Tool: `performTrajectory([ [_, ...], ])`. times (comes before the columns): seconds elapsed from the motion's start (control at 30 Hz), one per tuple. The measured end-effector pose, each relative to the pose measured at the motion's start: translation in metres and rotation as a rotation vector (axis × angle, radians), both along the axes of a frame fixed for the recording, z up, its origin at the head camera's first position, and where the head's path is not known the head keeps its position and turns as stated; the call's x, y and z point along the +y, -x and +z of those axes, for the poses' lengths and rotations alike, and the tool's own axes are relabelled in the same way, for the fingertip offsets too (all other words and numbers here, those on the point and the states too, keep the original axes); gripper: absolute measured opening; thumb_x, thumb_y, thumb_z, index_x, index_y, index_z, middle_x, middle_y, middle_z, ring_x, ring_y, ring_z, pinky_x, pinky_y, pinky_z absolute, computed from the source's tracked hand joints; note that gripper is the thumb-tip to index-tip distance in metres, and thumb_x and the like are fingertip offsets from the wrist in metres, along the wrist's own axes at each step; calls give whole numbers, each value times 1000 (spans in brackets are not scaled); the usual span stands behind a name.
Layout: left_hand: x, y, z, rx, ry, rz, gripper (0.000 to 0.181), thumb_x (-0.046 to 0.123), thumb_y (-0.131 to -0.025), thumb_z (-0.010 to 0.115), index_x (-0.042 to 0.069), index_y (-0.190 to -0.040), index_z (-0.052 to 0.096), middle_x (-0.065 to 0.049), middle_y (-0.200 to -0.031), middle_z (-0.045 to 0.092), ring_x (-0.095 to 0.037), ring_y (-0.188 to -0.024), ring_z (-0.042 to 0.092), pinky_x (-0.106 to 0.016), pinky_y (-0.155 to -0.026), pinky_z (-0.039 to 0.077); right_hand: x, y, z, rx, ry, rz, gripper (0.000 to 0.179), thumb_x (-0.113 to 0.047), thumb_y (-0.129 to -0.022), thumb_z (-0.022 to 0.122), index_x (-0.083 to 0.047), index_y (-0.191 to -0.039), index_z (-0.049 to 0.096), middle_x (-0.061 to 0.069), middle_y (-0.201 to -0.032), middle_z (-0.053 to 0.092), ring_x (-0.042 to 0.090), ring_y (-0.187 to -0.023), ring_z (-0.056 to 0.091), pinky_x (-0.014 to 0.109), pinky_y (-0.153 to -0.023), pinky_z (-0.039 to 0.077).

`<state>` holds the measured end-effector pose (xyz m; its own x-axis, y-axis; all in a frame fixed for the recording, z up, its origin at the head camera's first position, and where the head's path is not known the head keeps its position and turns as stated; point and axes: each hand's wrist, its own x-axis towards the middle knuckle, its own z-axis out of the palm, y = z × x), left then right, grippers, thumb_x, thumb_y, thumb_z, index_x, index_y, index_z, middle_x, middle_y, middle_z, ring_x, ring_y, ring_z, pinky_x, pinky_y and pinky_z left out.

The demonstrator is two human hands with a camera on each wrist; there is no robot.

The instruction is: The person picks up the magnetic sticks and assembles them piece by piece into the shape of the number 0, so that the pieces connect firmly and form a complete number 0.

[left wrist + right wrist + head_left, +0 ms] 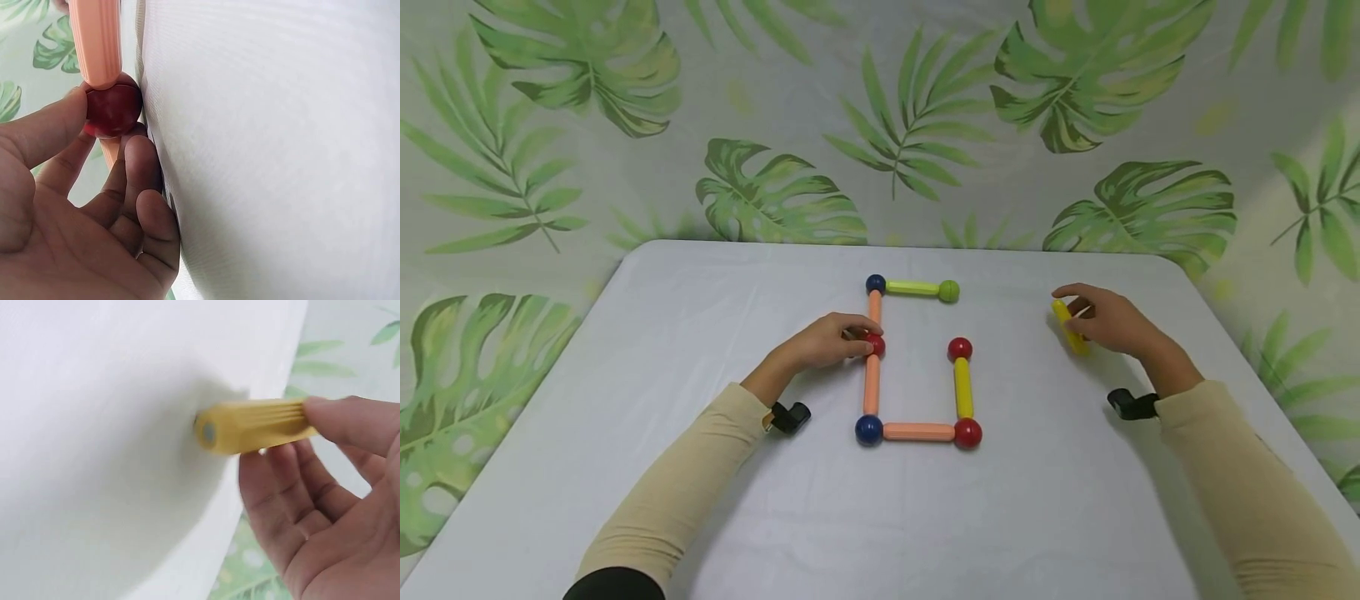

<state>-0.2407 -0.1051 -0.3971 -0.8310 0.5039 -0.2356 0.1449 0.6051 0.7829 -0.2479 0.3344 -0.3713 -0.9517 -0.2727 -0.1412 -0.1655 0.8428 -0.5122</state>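
Note:
My left hand pinches a red ball that joins two orange rods in a line on the left side of a ball-and-rod figure. In my right hand is a yellow ribbed rod, pinched between thumb and fingers, with a grey disc at its near end. That hand is apart from the figure, off to its right. The upper orange rod meets a dark blue ball; the lower orange rod meets another blue ball.
From the top blue ball a lime rod runs right to a green ball. Along the bottom an orange rod reaches a red ball. Above that ball stand a yellow rod and another red ball. A white cloth covers the table.

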Motion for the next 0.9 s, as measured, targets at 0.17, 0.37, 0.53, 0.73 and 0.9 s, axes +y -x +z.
performTrajectory([
  [0.17, 0, 0, 1, 2, -4, 6, 35, 19, -98, 60, 14, -133, 62, -14, -131, 62, -22, -99, 58, -24, -76, 48, -28, -3, 8, 71, 148, 27, 44, -11, -100, 56, -5, -142, 47, 27, -128, 58, 39, -113, 59, 33, -79, 55],
  [0.37, 2, -1, 1, 0, -2, 6, 35, 19, -98, 59, 14, -133, 62, -15, -132, 61, -22, -100, 58, -23, -76, 48, -65, -7, 14, 79, 287, -14, 47, -13, -100, 55, -9, -146, 45, 21, -132, 56, 35, -118, 57, 32, -88, 53],
  [0.53, 1, -2, 2, -6, -8, 9, 36, 20, -98, 60, 14, -133, 62, -15, -131, 61, -22, -100, 58, -24, -76, 48, -93, -11, 17, 77, 454, -77, 46, -14, -101, 55, -8, -146, 46, 18, -132, 57, 26, -114, 61, 18, -84, 55],
  [0.73, 1, -2, 0, -4, -11, 14, 36, 20, -98, 60, 15, -133, 62, -15, -130, 62, -22, -100, 57, -24, -76, 48, -112, -11, 15, 57, 490, -67, 45, -15, -101, 56, -7, -145, 46, 19, -134, 55, 31, -117, 60, 23, -89, 56],
  [0.9, 1, -1, -1, 9, -4, 5, 36, 20, -98, 60, 14, -133, 62, -15, -130, 62, -22, -101, 57, -23, -77, 48, -119, -7, 8, 39, 505, -86, 46, -15, -101, 56, -8, -145, 46, 17, -135, 55, 30, -117, 60, 26, -90, 57],
])
